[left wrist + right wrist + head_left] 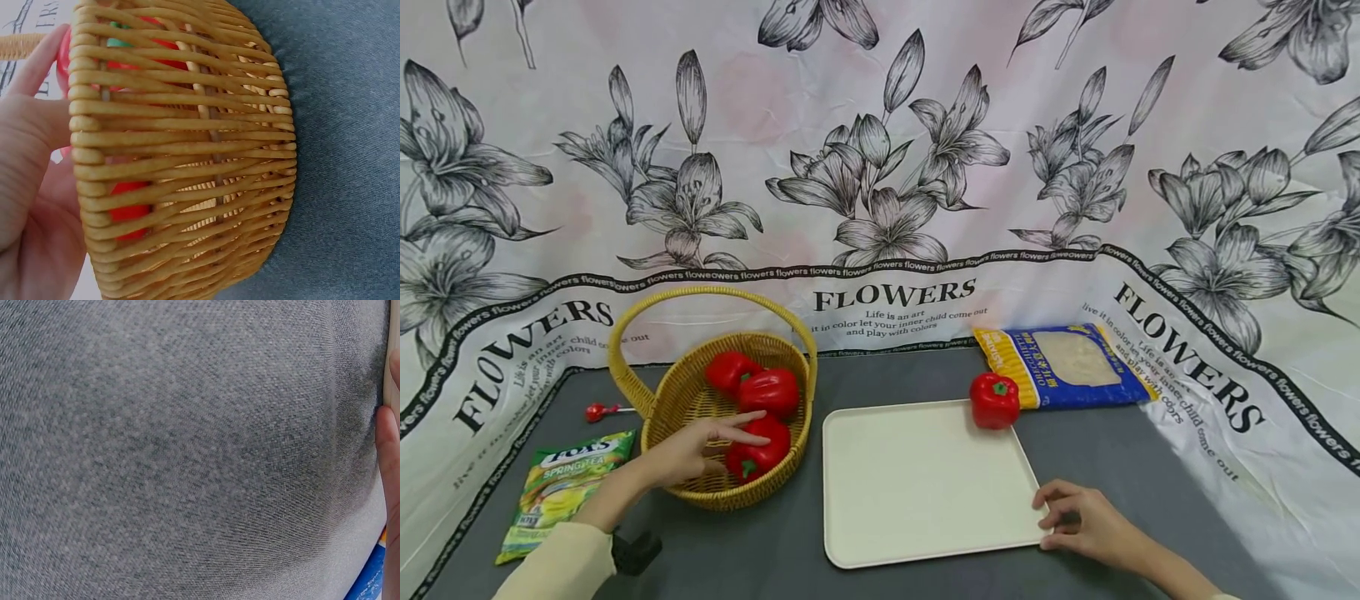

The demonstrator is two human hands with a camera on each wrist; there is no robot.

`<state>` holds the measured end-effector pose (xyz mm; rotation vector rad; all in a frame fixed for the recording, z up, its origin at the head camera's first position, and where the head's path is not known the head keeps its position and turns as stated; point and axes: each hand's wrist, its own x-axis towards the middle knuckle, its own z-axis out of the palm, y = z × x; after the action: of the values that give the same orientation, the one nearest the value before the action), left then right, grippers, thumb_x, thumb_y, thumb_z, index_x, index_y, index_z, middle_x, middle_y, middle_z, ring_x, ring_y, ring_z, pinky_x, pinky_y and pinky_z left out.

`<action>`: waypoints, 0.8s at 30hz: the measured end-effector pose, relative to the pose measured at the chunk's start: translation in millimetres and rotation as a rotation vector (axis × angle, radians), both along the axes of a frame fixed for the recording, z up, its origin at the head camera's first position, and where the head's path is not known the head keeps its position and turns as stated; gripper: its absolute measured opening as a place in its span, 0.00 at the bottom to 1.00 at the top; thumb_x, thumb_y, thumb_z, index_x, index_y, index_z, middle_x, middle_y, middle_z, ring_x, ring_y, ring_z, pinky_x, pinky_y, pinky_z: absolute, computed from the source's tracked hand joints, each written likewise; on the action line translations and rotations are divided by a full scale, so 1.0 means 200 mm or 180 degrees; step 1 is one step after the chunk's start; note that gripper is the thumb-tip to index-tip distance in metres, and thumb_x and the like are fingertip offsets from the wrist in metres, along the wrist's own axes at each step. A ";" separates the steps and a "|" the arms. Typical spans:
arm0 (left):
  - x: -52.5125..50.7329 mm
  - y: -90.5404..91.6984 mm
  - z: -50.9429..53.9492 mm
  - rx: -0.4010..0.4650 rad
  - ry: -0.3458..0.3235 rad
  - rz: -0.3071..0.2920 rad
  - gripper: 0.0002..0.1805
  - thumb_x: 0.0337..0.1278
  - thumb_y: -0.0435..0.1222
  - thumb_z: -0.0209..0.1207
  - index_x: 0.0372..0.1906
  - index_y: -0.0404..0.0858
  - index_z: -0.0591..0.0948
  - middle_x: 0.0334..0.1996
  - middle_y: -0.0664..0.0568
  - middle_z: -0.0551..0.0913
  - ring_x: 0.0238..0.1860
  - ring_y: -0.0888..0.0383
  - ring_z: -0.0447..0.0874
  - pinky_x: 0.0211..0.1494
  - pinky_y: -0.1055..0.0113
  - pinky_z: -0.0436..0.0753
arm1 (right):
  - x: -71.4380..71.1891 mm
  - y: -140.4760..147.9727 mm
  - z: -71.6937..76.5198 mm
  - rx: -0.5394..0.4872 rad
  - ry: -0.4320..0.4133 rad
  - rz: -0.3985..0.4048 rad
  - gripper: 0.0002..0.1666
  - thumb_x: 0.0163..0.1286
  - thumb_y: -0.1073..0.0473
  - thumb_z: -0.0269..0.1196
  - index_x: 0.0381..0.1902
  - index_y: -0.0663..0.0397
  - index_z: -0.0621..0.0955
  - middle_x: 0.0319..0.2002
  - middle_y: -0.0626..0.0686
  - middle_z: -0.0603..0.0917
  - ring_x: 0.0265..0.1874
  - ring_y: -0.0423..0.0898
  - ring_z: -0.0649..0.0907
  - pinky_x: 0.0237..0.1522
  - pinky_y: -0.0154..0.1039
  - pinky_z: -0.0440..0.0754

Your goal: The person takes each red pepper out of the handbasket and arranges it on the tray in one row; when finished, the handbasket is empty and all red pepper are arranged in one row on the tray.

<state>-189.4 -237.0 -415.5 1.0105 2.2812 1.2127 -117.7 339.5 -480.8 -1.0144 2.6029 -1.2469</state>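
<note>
A dark grey woven cloth surface (752, 558) met a white fabric backdrop (895, 225) printed with black line-drawn lilies and the word "FLOWERS". A green-and-yellow Fox's packet (561, 487) and a red lollipop (596, 412) lay at the left; a blue-and-yellow pasta bag (1078, 367) lay at the far right.

The glossy red bell pepper (771, 455) with a green stem sat low inside the round golden wicker basket (730, 502), its stem end towards the near wall. Two more red peppers (770, 392) rested behind it. The left hand (696, 446) reached over the rim, fingers across that front pepper; whether they gripped it could not be told. The right hand (1086, 523) pinched the right edge of a cream rectangular tray (925, 483), whose far right corner bore another red pepper (995, 402).
</note>
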 end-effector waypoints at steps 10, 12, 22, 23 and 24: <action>-0.04 0.00 -0.01 -0.0280 0.0701 0.0180 0.31 0.47 0.31 0.69 0.61 0.38 0.76 0.62 0.31 0.70 0.58 0.34 0.73 0.50 0.47 0.80 | 0.00 0.00 0.01 0.0009 -0.0092 0.0002 0.06 0.56 0.55 0.72 0.28 0.48 0.84 0.41 0.53 0.79 0.32 0.35 0.80 0.28 0.33 0.84; -0.05 0.00 -0.01 -0.0262 0.0681 0.0263 0.31 0.49 0.36 0.68 0.62 0.38 0.75 0.60 0.32 0.73 0.54 0.37 0.77 0.49 0.49 0.81 | 0.00 0.00 0.01 0.0006 -0.0088 0.0001 0.06 0.56 0.55 0.72 0.28 0.49 0.84 0.41 0.53 0.79 0.32 0.35 0.80 0.27 0.33 0.84; -0.04 0.09 -0.01 -0.0639 0.0720 0.0660 0.37 0.39 0.45 0.75 0.59 0.40 0.76 0.49 0.43 0.83 0.45 0.47 0.83 0.46 0.54 0.84 | 0.01 0.00 0.02 -0.0011 -0.0072 -0.0001 0.06 0.56 0.57 0.72 0.27 0.50 0.84 0.40 0.54 0.79 0.32 0.35 0.80 0.27 0.33 0.84; -0.04 0.10 0.00 -0.0728 0.0794 0.0693 0.38 0.39 0.47 0.75 0.59 0.41 0.75 0.48 0.45 0.83 0.44 0.48 0.83 0.45 0.54 0.83 | 0.01 0.00 0.02 -0.0006 -0.0076 -0.0005 0.06 0.56 0.57 0.72 0.27 0.49 0.84 0.40 0.54 0.79 0.32 0.35 0.80 0.28 0.33 0.84; -0.04 0.11 0.00 -0.0764 0.0826 0.0718 0.38 0.39 0.48 0.75 0.59 0.42 0.74 0.47 0.45 0.83 0.44 0.49 0.82 0.44 0.54 0.83 | 0.01 0.00 0.02 0.0001 -0.0068 -0.0008 0.06 0.56 0.57 0.72 0.27 0.49 0.84 0.40 0.54 0.79 0.32 0.35 0.80 0.28 0.33 0.84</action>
<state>-196.6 -215.4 -415.9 0.8833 2.7262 0.8980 -115.5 338.9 -476.9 -0.9923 2.5891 -1.2509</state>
